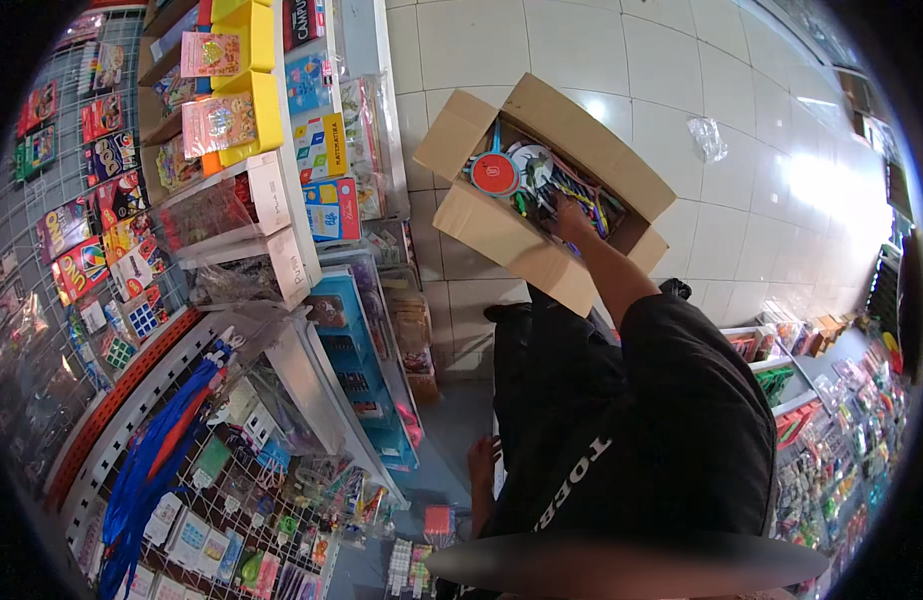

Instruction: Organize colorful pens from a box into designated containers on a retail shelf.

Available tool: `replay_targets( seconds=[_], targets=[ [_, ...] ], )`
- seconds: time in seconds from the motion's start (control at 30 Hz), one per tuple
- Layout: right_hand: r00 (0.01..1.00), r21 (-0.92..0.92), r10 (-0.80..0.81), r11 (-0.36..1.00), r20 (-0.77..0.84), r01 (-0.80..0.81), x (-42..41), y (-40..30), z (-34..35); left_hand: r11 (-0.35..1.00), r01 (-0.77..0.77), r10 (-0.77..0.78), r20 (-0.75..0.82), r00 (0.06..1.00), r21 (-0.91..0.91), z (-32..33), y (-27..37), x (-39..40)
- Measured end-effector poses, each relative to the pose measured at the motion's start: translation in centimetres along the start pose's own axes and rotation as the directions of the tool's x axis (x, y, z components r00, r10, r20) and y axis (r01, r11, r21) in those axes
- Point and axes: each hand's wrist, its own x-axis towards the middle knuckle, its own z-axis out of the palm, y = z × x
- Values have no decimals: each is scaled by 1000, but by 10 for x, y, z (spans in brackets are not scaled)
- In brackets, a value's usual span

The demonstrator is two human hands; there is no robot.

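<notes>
In front of me an open cardboard box (499,225) stands on the tiles with its flaps folded out. My right hand (570,217) reaches down into it, among thin, multicoloured items (592,202) too jumbled to name. Its fingertips are hidden, so whether it grips anything is unclear. Left of that hand lies a round red piece with a light blue rim and handle (495,174). Beside it is a whitish, round, patterned item (535,166). My left hand (484,456) hangs low beside my body, near a narrow white edge (499,465); its fingers are partly hidden.
Shelving with books (319,146) and yellow bins (247,112) borders my left. Blue lanyards (153,450) hang from a rack there. A crumpled clear plastic bag (707,139) lies on the tiled floor (656,60). Packed goods (829,427) fill the right side.
</notes>
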Motion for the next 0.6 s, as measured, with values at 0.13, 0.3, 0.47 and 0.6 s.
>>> replay_targets(
  seconds=[0.13,0.3,0.47,0.6],
  targets=[
    [975,67,150,988,-162,-141,8,-13,32,997,77,-77,-8,997,-15,-5,-16,-2],
    [994,-68,99,992,-50,-103,22,-22,27,997,41,-42,-17,999,-59,-7,-25,-5],
    [996,-58,82,995,29,-81,-4,-20,-5,994,-14,14,-2,1000,-106,1,-23,-1],
    [994,120,-4,993,-107,16,-18,0,-16,997,-64,63,-33,997,-31,9,-14,-4]
  ],
)
